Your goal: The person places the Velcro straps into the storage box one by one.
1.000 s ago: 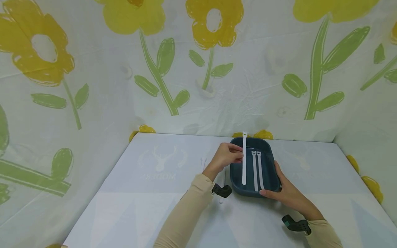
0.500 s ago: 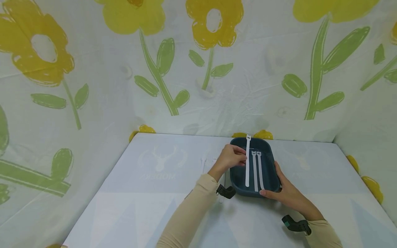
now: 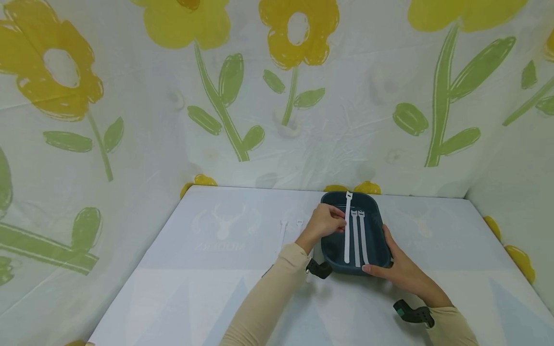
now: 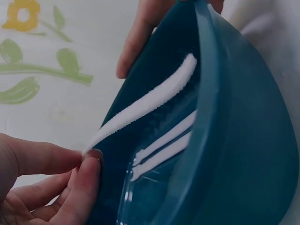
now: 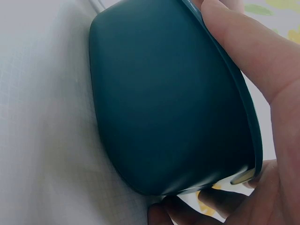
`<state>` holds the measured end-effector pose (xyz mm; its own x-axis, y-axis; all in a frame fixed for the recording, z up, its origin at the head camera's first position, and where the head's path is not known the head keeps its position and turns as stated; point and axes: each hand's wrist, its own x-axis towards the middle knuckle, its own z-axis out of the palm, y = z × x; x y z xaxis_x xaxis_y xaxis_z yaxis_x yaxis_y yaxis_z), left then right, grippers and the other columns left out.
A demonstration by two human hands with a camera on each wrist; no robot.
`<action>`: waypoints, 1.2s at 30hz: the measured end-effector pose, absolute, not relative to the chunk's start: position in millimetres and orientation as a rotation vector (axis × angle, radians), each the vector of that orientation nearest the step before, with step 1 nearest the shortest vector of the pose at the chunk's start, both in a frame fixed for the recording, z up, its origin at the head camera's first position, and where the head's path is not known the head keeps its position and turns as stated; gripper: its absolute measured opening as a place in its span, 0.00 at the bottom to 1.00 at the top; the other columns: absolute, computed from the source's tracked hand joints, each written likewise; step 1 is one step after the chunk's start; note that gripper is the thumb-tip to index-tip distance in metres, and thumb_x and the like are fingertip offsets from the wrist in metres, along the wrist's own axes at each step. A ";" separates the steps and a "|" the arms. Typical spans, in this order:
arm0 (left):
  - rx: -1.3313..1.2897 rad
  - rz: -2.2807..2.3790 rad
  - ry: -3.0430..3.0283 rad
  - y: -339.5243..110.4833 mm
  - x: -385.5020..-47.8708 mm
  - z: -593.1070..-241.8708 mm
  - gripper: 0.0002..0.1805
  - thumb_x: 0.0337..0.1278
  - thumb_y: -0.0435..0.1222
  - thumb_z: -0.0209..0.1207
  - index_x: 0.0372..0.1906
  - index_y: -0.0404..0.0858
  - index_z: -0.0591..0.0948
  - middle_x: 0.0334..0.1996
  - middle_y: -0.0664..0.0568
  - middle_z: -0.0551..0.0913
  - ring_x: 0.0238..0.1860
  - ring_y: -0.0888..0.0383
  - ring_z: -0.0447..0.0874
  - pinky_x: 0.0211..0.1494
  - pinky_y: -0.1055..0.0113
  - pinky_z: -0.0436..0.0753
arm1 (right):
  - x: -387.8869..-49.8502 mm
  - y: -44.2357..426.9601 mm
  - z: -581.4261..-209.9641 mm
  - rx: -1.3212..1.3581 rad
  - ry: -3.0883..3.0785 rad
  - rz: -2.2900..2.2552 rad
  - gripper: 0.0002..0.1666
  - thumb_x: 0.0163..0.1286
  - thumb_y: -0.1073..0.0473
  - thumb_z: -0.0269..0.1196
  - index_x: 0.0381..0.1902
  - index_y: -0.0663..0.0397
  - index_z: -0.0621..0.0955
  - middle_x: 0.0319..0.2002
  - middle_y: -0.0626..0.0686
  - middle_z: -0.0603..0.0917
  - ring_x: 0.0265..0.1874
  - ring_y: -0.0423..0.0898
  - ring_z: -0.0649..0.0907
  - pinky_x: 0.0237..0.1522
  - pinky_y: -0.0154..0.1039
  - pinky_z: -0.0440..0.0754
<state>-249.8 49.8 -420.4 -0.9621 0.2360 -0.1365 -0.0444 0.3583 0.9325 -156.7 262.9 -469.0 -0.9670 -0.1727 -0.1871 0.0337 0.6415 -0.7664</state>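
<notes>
In the head view my left hand (image 3: 325, 222) pinches a white hook-and-loop cable tie (image 3: 347, 242) between thumb and fingertips. The tie hangs over the left part of a dark teal plastic bin (image 3: 334, 259), its slotted head at the far end. Fuzzy texture on the held tie (image 4: 150, 101) shows in the left wrist view. Two similar ties (image 3: 356, 238) lie side by side on the bin's floor. My right hand (image 3: 404, 271) grips the bin's near right corner, thumb on the rim. Fingers (image 5: 225, 201) of that hand reach along the outer wall in the right wrist view.
On the white table (image 3: 207, 298), left of the bin, lie more pale ties (image 3: 283, 228), partly hidden by my left forearm. A flower-printed curtain (image 3: 346, 120) rises behind the table and at both sides. Each wrist wears a black strap-on device (image 3: 413, 315).
My left hand has shifted a little right and nearer with the pinched cable tie, bringing it closer to the two ties in the bin. My right hand and the bin have stayed put.
</notes>
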 end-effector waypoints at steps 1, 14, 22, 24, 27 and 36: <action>0.169 1.630 2.386 51.1 -249.7 -420.7 0.08 0.65 0.28 0.65 0.45 0.29 0.86 0.32 0.45 0.88 0.25 0.59 0.86 0.48 0.54 0.91 | -156.6 263.1 -468.6 -0.115 2.620 -1.233 0.77 0.64 0.41 0.72 0.82 0.45 0.26 0.83 0.71 0.38 0.77 0.77 0.52 0.71 0.79 0.58; 0.164 1.481 2.536 62.7 -247.7 -424.7 0.07 0.61 0.27 0.66 0.43 0.30 0.87 0.26 0.48 0.88 0.23 0.61 0.83 0.34 0.70 0.87 | -156.7 264.5 -467.7 -0.127 2.612 -1.254 0.77 0.64 0.41 0.72 0.82 0.44 0.25 0.82 0.72 0.39 0.77 0.77 0.53 0.71 0.77 0.60; 0.165 1.402 2.596 68.8 -249.0 -427.2 0.07 0.61 0.27 0.65 0.43 0.32 0.87 0.26 0.48 0.89 0.23 0.61 0.83 0.36 0.70 0.87 | -156.6 264.0 -468.7 -0.113 2.619 -1.240 0.77 0.63 0.41 0.72 0.82 0.44 0.25 0.82 0.72 0.38 0.78 0.77 0.52 0.71 0.78 0.59; 0.162 1.403 2.596 70.0 -248.8 -427.8 0.07 0.61 0.27 0.65 0.43 0.32 0.87 0.27 0.48 0.89 0.23 0.61 0.83 0.36 0.69 0.88 | -156.4 264.1 -469.0 -0.113 2.624 -1.236 0.77 0.63 0.41 0.72 0.82 0.44 0.26 0.82 0.72 0.39 0.77 0.77 0.53 0.71 0.78 0.59; 0.153 1.394 2.600 71.4 -249.5 -428.5 0.07 0.60 0.27 0.65 0.43 0.32 0.87 0.26 0.48 0.88 0.23 0.60 0.83 0.36 0.69 0.87 | -156.3 264.7 -468.6 -0.124 2.625 -1.243 0.77 0.63 0.41 0.72 0.82 0.44 0.26 0.82 0.72 0.39 0.77 0.76 0.54 0.71 0.78 0.60; 0.110 1.237 2.670 76.8 -252.8 -431.7 0.08 0.58 0.28 0.67 0.43 0.34 0.87 0.38 0.46 0.89 0.33 0.55 0.83 0.44 0.64 0.88 | -157.0 265.6 -468.9 -0.158 2.612 -1.285 0.77 0.64 0.43 0.72 0.82 0.43 0.25 0.83 0.71 0.38 0.77 0.76 0.54 0.70 0.77 0.61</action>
<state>-252.8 76.8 -431.7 -0.9779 0.1493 -0.1465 -0.0153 0.6474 0.7620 -157.0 265.6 -468.9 -0.9686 -0.1947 -0.1543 0.0035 0.6104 -0.7921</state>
